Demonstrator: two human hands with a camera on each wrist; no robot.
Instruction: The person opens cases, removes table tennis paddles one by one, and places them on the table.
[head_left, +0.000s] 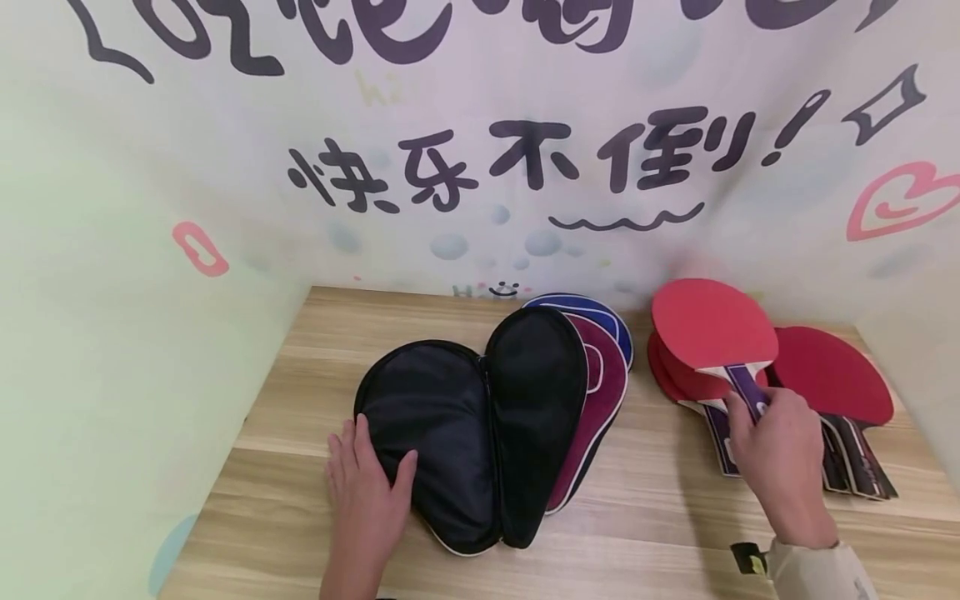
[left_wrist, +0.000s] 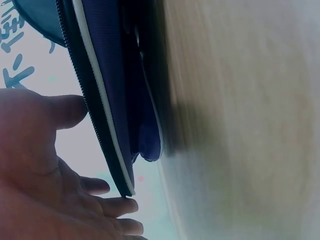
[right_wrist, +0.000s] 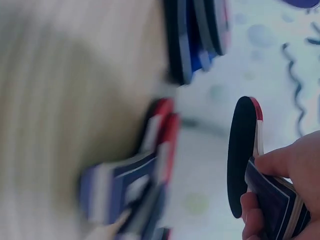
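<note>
My right hand grips a table tennis bat by its purple handle, raised over other bats. Its red rubber faces up in the head view; the black side shows in the right wrist view. On the left, an unzipped black bat case lies spread on the table, its flap folded out to the right. My left hand touches the case's left edge with spread fingers. In the left wrist view, thumb and fingertips meet the zipped rim of the case.
Under the held bat lie red bats, with more red bats stacked to their right. A maroon case and a blue case lie partly beneath the black one. A printed cloth backdrop stands behind the wooden table.
</note>
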